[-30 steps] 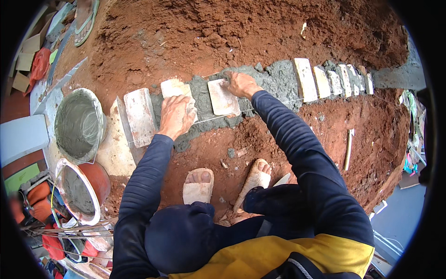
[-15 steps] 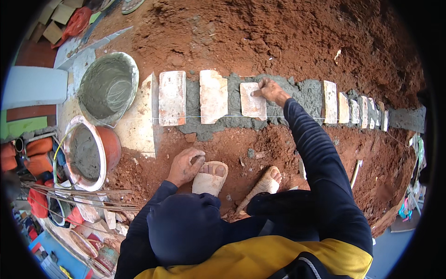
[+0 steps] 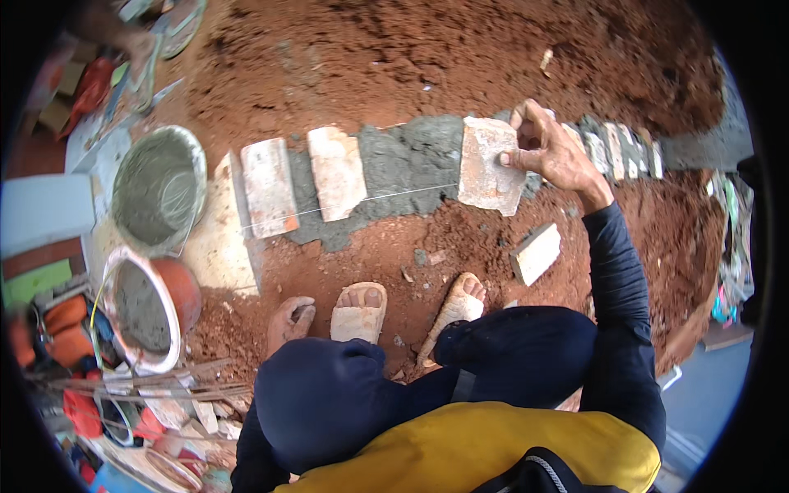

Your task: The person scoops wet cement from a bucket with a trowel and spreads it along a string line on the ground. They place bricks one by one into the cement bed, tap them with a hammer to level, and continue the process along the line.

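My right hand (image 3: pixel 552 152) grips a mortar-smeared brick (image 3: pixel 493 167) by its right edge, thumb on the near face. The brick is raised over a bed of grey mortar (image 3: pixel 411 156). To its left, two pale bricks, an outer one (image 3: pixel 269 187) and an inner one (image 3: pixel 335 172), lie crosswise on the mortar strip. A thin string (image 3: pixel 394 194) runs along the row and passes behind or against the held brick; which, I cannot tell. My left hand (image 3: pixel 289 323) hangs beside my left foot, its fingers loosely curled and apart, holding nothing visible; my knee partly covers it.
A mortar-coated basin (image 3: pixel 160 189) and a reddish tub of mortar (image 3: pixel 144 308) stand at the left. One loose brick (image 3: pixel 536 255) lies on the soil near my right foot (image 3: pixel 462 306). More bricks (image 3: pixel 616 149) continue the row rightward. Someone's sandalled foot (image 3: pixel 146 70) shows at the far left.
My right hand has lifted the brick off the mortar and moved it rightward. My left hand has drawn back toward my knee. Another person's leg has come in at the far left.
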`<action>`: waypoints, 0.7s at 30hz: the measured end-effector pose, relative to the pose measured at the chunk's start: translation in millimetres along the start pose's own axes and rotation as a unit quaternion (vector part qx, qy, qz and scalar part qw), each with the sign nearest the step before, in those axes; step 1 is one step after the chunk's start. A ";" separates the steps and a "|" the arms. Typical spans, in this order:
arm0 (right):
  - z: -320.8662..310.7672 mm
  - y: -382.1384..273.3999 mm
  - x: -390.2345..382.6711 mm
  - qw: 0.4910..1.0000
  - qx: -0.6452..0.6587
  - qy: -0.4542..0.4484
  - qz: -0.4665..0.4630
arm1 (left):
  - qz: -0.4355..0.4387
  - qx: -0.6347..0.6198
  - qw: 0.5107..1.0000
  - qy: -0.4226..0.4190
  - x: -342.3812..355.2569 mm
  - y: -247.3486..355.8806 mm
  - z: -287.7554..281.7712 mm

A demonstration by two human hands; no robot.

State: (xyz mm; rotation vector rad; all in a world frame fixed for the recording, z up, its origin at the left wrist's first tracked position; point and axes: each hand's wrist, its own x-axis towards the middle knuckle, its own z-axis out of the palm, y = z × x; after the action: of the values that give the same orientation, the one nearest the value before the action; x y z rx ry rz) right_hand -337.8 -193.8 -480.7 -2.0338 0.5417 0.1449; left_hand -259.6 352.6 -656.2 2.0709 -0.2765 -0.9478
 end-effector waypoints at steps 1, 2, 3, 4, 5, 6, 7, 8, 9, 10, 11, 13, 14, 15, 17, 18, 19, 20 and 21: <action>-8.2 16.5 -29.2 0.999 -0.008 0.036 0.011 | 0.016 -0.009 1.000 -0.010 9.8 1.0 -0.4; -14.7 37.1 -62.9 0.997 -0.010 0.070 0.017 | 0.055 -0.010 0.998 -0.020 19.6 2.6 -0.5; -19.1 59.3 -97.9 0.986 -0.039 0.128 0.095 | 0.081 -0.006 0.996 -0.024 30.1 5.7 -1.5; -20.5 84.8 -127.4 0.977 -0.047 0.170 0.120 | 0.078 0.008 0.996 -0.042 39.0 9.1 -0.7; -17.6 110.0 -161.8 0.954 -0.094 0.239 0.156 | 0.074 0.029 0.996 -0.044 47.9 13.1 -2.3; -13.0 136.8 -191.4 0.917 -0.030 0.301 0.259 | 0.081 0.036 0.994 -0.069 58.6 17.5 -2.6; -5.9 162.4 -222.5 0.880 0.019 0.374 0.294 | 0.088 0.049 0.991 -0.087 68.6 21.9 -3.4; 0.9 187.1 -251.8 0.834 0.074 0.442 0.323 | 0.113 0.059 0.986 -0.104 78.4 26.8 -3.7; 6.2 212.8 -274.4 0.783 0.084 0.501 0.359 | 0.112 0.064 0.984 -0.120 90.9 32.3 -2.0; 12.6 235.8 -298.9 0.712 0.096 0.559 0.414 | 0.124 0.073 0.979 -0.144 103.1 39.5 -3.6; 20.0 257.5 -321.1 0.656 0.128 0.607 0.431 | 0.128 0.090 0.973 -0.168 115.6 48.6 -5.0; 25.4 297.5 -361.6 0.576 0.250 0.632 0.453 | 0.117 0.124 0.961 -0.217 140.1 70.5 -8.1; 30.0 314.0 -382.0 0.532 0.309 0.640 0.460 | 0.115 0.155 0.954 -0.227 149.4 82.4 -9.3; 43.5 331.5 -392.0 0.459 0.336 0.710 0.415 | 0.126 0.187 0.945 -0.235 158.3 94.8 -10.0; 64.4 356.1 -410.9 0.406 0.414 0.724 0.374 | 0.132 0.237 0.929 -0.252 172.4 116.1 -9.9; 75.2 362.5 -416.0 0.392 0.457 0.712 0.362 | 0.131 0.250 0.924 -0.258 179.1 124.2 -8.2; 91.7 360.8 -423.3 0.421 0.460 0.679 0.387 | 0.126 0.256 0.923 -0.258 184.3 129.9 -7.4; 112.6 352.9 -427.7 0.458 0.462 0.642 0.407 | 0.119 0.238 0.925 -0.273 190.9 133.0 -3.9; 137.6 336.7 -432.9 0.540 0.416 0.595 0.426 | 0.073 0.223 0.937 -0.260 192.2 132.7 -4.1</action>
State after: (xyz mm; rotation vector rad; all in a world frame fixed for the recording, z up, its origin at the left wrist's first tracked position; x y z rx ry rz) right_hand -853.8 -78.9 -681.1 -0.4621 1.9635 -0.8609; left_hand -106.5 176.2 -655.7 2.1147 -0.9881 -1.4313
